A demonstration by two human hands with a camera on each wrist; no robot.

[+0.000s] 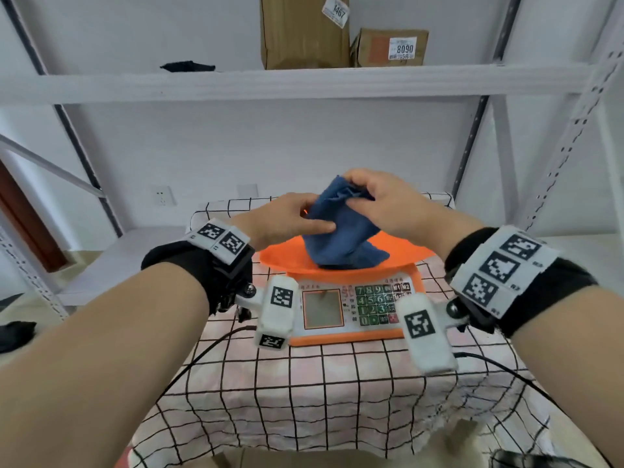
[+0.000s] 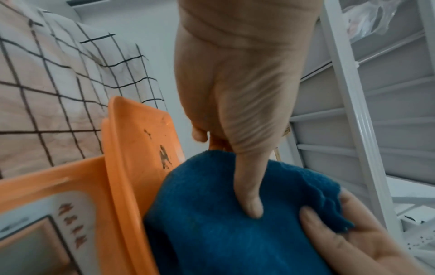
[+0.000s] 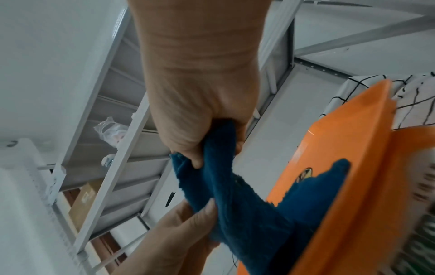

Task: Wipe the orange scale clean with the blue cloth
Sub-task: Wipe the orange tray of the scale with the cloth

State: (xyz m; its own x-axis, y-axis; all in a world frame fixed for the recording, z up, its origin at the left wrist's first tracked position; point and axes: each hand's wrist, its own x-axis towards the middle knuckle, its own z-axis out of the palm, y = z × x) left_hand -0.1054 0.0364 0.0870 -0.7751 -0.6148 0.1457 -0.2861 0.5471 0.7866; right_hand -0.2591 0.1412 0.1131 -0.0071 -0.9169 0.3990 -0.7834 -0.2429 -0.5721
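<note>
Gripping blue cloth (image 1: 341, 231), both hands | cloth upright, bottom on orange scale (image 1: 351, 300)

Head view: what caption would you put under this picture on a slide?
Both hands, left hand and right hand, bunch the blue cloth over the orange scale.

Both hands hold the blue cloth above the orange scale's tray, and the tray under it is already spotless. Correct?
Not quite. Both hands do hold the blue cloth over the orange scale, but its tray is not spotless: the left wrist view shows dark smudges on it.
</note>
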